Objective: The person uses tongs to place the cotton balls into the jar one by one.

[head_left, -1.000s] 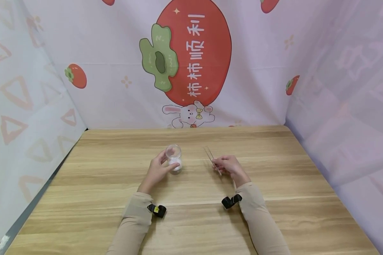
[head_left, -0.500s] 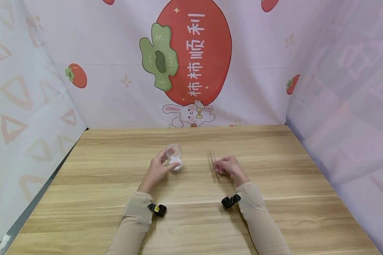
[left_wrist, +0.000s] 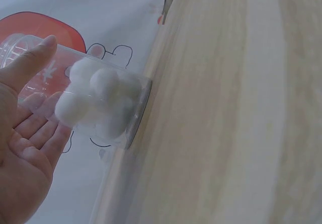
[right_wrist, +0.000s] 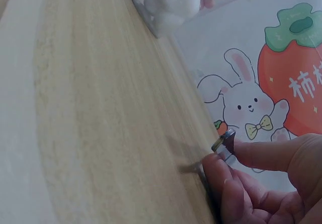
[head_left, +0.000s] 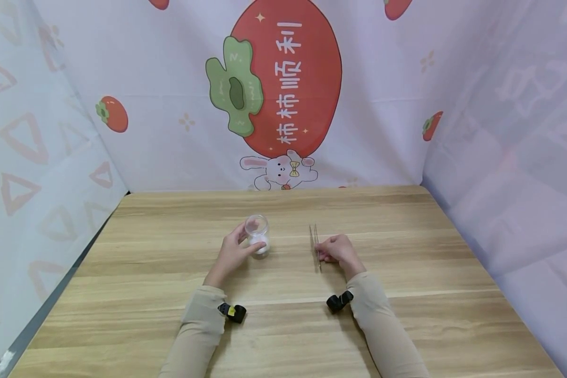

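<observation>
A clear jar [head_left: 257, 226] with an open top stands upright on the table, white cotton balls [left_wrist: 103, 100] heaped in its lower part. My left hand [head_left: 232, 255] grips the jar from the left, with the thumb across the near side and the fingers behind it. To the right of the jar, my right hand [head_left: 341, 252] pinches metal tweezers [head_left: 319, 262] between thumb and fingers. Their two spread tips point away from me, and the joined end faces me. In the right wrist view only a short part of the tweezers [right_wrist: 227, 146] shows between the fingertips.
The wooden table [head_left: 283, 336] reaches to a printed back curtain [head_left: 378, 136], with pale curtains on both sides. A black wrist camera [head_left: 236, 313] sits at the left sleeve and another black camera [head_left: 338, 301] at the right sleeve.
The tweezers have turned in my right hand, from slanting leftward to pointing almost straight away from me. My right hand has come slightly nearer to me. My left hand and the jar stay put.
</observation>
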Demonstrator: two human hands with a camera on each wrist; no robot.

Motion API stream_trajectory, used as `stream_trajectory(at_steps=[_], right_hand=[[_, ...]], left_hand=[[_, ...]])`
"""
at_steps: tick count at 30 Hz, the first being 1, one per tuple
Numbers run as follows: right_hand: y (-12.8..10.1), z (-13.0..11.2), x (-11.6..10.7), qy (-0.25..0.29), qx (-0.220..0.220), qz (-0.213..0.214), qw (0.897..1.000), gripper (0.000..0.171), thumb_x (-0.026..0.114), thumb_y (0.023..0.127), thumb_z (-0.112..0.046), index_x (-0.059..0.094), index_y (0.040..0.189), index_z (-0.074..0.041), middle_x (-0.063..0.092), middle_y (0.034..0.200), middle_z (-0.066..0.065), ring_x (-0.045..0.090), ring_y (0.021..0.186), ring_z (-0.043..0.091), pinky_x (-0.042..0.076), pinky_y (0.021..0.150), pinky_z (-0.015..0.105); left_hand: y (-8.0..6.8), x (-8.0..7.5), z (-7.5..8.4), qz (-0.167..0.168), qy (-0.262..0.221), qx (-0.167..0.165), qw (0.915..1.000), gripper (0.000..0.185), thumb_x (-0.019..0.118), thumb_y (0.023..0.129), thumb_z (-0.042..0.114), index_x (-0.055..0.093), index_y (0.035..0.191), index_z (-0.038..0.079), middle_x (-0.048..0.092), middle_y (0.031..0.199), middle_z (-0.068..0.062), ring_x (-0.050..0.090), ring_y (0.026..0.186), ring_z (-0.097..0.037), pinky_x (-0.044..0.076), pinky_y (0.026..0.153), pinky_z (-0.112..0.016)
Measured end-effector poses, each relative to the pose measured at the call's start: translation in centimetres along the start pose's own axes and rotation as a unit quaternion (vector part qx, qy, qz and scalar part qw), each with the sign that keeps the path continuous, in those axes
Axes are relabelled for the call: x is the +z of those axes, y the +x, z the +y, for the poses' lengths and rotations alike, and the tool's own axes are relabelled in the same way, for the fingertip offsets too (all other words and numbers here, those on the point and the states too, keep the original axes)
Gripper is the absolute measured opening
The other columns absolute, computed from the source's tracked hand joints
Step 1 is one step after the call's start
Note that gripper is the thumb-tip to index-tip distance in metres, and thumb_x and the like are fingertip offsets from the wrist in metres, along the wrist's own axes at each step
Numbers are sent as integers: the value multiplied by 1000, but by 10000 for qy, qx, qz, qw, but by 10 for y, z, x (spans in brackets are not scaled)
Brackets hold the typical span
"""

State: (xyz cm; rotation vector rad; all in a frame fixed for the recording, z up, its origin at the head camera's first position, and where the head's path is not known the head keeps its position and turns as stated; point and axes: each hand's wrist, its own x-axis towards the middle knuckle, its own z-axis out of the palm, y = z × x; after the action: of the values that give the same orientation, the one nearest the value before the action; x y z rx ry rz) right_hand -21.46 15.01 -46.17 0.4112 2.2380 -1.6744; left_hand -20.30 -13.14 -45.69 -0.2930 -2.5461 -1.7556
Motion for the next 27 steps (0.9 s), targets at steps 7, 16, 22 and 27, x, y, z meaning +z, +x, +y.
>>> stream_trajectory(at_steps=[7, 16, 22, 27], right_hand=[[1, 3, 3, -83, -14, 51, 10000, 26, 70, 85, -6, 56, 63, -6, 57, 44, -5, 56, 40, 2, 47, 40, 11], [1, 3, 3, -176, -33, 82, 9998, 32, 72, 83, -6, 56, 55, -8, 55, 42, -5, 54, 37, 2, 46, 38, 12], [1, 2, 2, -35, -49, 93, 9999, 24, 72, 83, -3, 61, 61, -4, 56, 43, -5, 54, 38, 3, 46, 38, 12], [1, 3, 1, -59, -77, 186, 9998, 13, 72, 83, -4, 67, 72, 2, 57, 44, -5, 55, 39, 3, 46, 39, 12]], left_hand=[[0, 0, -1, -30, -21, 0, 10000, 72, 79, 79, 17, 45, 141, 3, 52, 143, -20, 48, 136, -35, 38, 119, -43], [0, -1, -2, -49, -115, 17, 9999, 72, 79, 79, 18, 45, 141, 3, 52, 144, -19, 48, 137, -34, 37, 120, -42], [0, 0, -2, -4, -35, 15, 10000, 73, 80, 78, 18, 45, 141, 3, 53, 143, -19, 49, 135, -33, 39, 119, -41], [0, 1, -2, 30, -26, 34, 10000, 73, 80, 78, 17, 46, 140, 3, 53, 142, -19, 50, 135, -34, 39, 119, -42]])
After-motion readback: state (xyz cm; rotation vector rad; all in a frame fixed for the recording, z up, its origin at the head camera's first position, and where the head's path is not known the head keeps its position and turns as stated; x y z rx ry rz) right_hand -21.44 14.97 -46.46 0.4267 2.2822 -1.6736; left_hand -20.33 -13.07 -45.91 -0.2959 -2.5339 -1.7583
